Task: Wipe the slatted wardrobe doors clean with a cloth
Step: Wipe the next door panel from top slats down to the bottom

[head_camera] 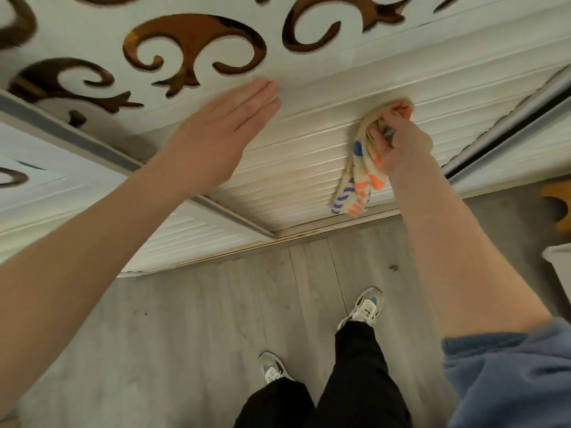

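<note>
Wiping step: right hand [398, 146] grips cloth [364, 168] against slats [293, 168]; left hand [222, 125] flat, bracing. Next: stroke along slats.

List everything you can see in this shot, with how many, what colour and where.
slatted doors: at least two, white, centre and lower left
cloth: one, cream with orange and blue, bunched on the centre door
scrollwork panel: one, white with brown cut-outs, top
floor: one, grey planks, bottom
shoes: two, white-grey, on the floor
trousers: one pair, black, bottom centre
sleeve: one, blue, lower right
left hand: one, flat against the door, left of cloth
right hand: one, grips the cloth
</note>
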